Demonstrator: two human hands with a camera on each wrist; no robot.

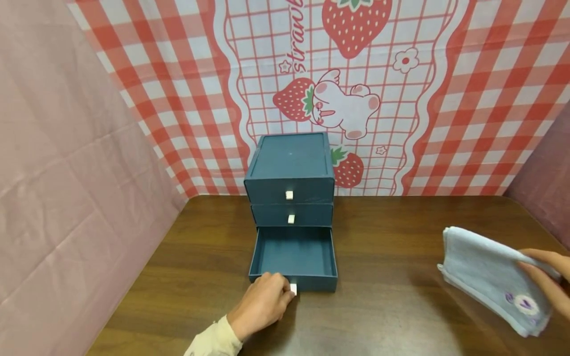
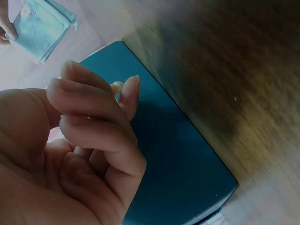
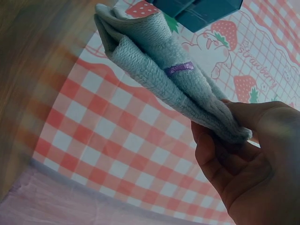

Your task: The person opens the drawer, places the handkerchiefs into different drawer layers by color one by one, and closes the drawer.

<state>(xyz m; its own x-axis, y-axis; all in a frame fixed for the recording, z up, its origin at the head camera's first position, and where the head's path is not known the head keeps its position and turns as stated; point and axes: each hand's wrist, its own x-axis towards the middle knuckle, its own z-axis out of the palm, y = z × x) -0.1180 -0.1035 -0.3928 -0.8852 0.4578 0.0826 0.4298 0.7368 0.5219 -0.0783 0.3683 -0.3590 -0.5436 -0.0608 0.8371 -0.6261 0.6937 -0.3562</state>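
Observation:
A dark teal drawer unit (image 1: 289, 155) stands on the wooden table, its bottom drawer (image 1: 314, 284) pulled out with a bare interior. At that drawer's front, my left hand (image 1: 263, 302) pinches the small white knob (image 1: 293, 289); in the left wrist view the curled fingers partly cover the knob (image 2: 117, 86). Off to the right, my right hand (image 1: 549, 279) grips one end of a folded light blue towel (image 1: 485, 272), held above the table. The towel (image 3: 154, 61) has purple embroidery and is pinched between thumb and fingers in the right wrist view.
The upper drawer (image 1: 267, 192) and middle drawer (image 1: 269, 215) are closed, each with a white knob. Behind the unit hangs a red-and-white checked strawberry cloth (image 1: 196, 99). Pink fabric (image 1: 67, 173) borders the wooden table (image 1: 383, 247) at the left, with more at the right.

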